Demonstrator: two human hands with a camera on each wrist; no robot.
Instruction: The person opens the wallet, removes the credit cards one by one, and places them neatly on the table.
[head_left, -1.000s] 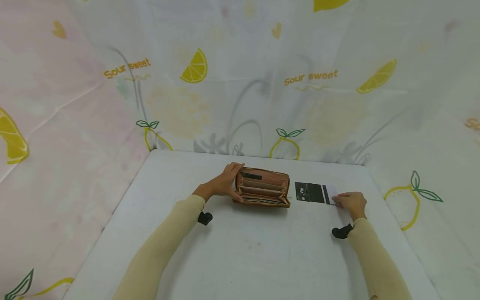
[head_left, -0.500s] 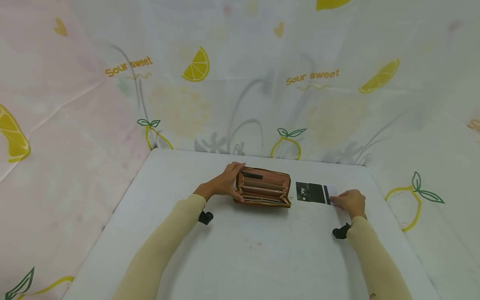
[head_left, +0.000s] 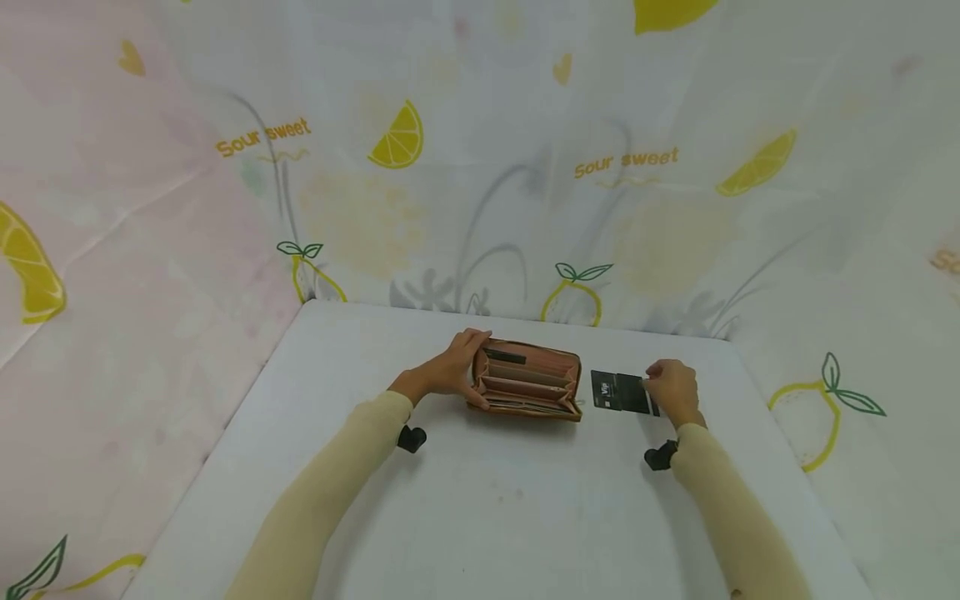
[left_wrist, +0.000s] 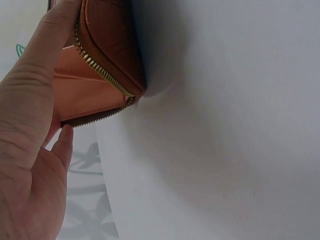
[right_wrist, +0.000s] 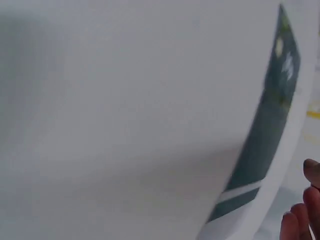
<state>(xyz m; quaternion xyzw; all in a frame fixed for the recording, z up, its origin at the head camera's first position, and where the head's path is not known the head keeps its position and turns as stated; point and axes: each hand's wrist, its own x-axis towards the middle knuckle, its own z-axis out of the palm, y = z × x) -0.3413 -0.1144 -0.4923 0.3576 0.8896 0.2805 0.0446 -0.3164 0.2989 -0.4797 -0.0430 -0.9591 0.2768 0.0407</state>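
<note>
A brown zip wallet (head_left: 528, 386) stands unzipped on the white table, its pockets fanned apart and a dark card in the back slot. My left hand (head_left: 452, 367) grips its left end, thumb at the front and fingers behind. In the left wrist view, the wallet (left_wrist: 112, 30) shows a brass zip edge beside the thumb. Right of the wallet lies a black card marked "Vip" (head_left: 606, 390), with a dark card with a white stripe (head_left: 633, 393) adjoining it. Just above that card is my right hand (head_left: 673, 390), fingers loosely bent, nothing visible between them.
The white tabletop (head_left: 517, 517) meets a lemon-printed cloth backdrop (head_left: 480, 208) at its back edge. Similar cloth hangs at both sides. A black wrist camera mount (head_left: 411, 438) sits below the left wrist, another (head_left: 662, 456) below the right.
My right hand has come off the striped card's right end, moving left and slightly up over the card. My left hand and the wallet have kept their place.
</note>
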